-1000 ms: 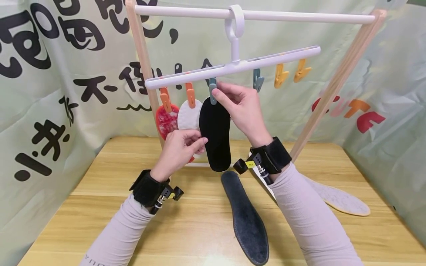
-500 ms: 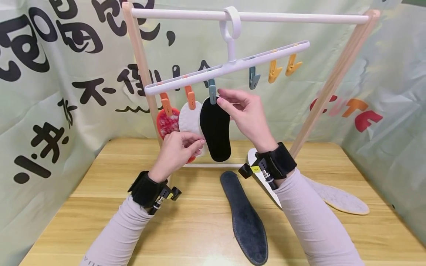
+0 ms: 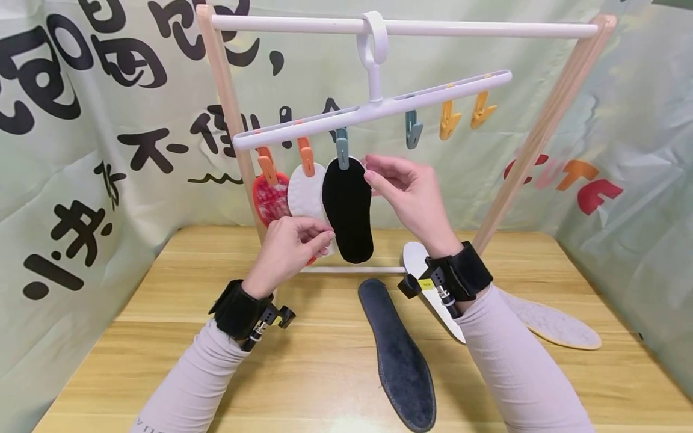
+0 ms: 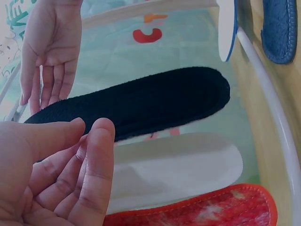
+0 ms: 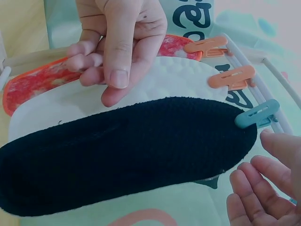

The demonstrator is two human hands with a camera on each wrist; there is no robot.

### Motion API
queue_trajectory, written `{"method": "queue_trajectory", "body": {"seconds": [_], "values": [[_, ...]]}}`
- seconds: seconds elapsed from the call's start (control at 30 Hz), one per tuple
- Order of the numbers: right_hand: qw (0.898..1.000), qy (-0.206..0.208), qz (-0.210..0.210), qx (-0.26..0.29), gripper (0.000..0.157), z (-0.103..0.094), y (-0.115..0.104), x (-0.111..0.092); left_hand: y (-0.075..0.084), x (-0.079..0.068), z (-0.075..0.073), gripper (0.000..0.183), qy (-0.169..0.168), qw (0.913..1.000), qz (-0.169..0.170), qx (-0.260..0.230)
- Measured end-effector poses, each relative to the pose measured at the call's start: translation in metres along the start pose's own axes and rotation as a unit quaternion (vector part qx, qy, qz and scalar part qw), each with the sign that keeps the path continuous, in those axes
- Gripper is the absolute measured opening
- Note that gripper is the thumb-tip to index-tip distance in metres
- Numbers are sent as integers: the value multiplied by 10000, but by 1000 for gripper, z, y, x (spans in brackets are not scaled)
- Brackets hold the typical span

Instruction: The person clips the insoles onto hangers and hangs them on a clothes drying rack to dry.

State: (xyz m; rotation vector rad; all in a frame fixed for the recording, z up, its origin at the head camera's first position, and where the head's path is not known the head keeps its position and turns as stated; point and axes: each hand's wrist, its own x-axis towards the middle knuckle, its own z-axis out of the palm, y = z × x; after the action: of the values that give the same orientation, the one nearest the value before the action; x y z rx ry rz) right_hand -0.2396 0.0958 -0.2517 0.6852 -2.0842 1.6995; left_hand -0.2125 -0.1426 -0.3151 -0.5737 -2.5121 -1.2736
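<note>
A black insole (image 3: 348, 210) hangs from a blue-grey clothespin (image 3: 343, 150) on a tilted white hanger (image 3: 373, 110). My right hand (image 3: 411, 195) is just right of the insole's upper edge, fingers loosely bent and holding nothing; the right wrist view shows it apart from the clothespin (image 5: 257, 114). Beside the insole's left edge is my left hand (image 3: 292, 243), thumb and forefinger close together with nothing visible between them. A white insole (image 3: 305, 195) and a red-and-white insole (image 3: 272, 201) hang farther left from orange clothespins (image 3: 306, 157).
The hanger hooks over the white bar of a wooden-sided rack (image 3: 460, 29). Blue-grey and yellow clothespins (image 3: 448, 121) hang at its right. On the wooden table (image 3: 303, 373) lie a dark grey insole (image 3: 400, 361), a white insole (image 3: 415, 257) and a light grey insole (image 3: 557, 322).
My right hand has let go of the blue-grey clothespin and moved right and down. The black insole hangs from the clothespin, its lower end higher than before. The left hand has barely moved.
</note>
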Motion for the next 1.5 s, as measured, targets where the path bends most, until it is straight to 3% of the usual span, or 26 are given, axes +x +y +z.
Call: {"method": "queue_trajectory", "body": {"seconds": [0.3, 0.7, 0.93, 1.13, 1.27, 1.4, 1.5], "values": [[9996, 34, 131, -262, 31, -9, 6, -8, 3, -3, 8, 9, -346, 9994, 49, -44], [9979, -247, 280, -531, 29, -22, 15, -22, 6, -8, 25, 7, -847, 9962, 105, -167], [9897, -489, 575, -1216, 28, -30, 23, -31, 7, -11, 35, 7, -1210, 9920, 256, -260], [9838, -933, 707, -1357, 27, -34, 31, -37, 7, -16, 47, 7, -1586, 9861, 410, -291], [9757, -1364, 796, -1518, 26, -34, 37, -42, 10, -21, 54, 7, -1952, 9792, 317, -460], [9605, -1971, 744, -1819, 25, -32, 44, -49, 15, -26, 62, 7, -2225, 9732, 394, -420], [9433, -2591, 662, -1967, 25, -28, 52, -53, 15, -30, 69, 6, -2372, 9695, 570, -251]]}}
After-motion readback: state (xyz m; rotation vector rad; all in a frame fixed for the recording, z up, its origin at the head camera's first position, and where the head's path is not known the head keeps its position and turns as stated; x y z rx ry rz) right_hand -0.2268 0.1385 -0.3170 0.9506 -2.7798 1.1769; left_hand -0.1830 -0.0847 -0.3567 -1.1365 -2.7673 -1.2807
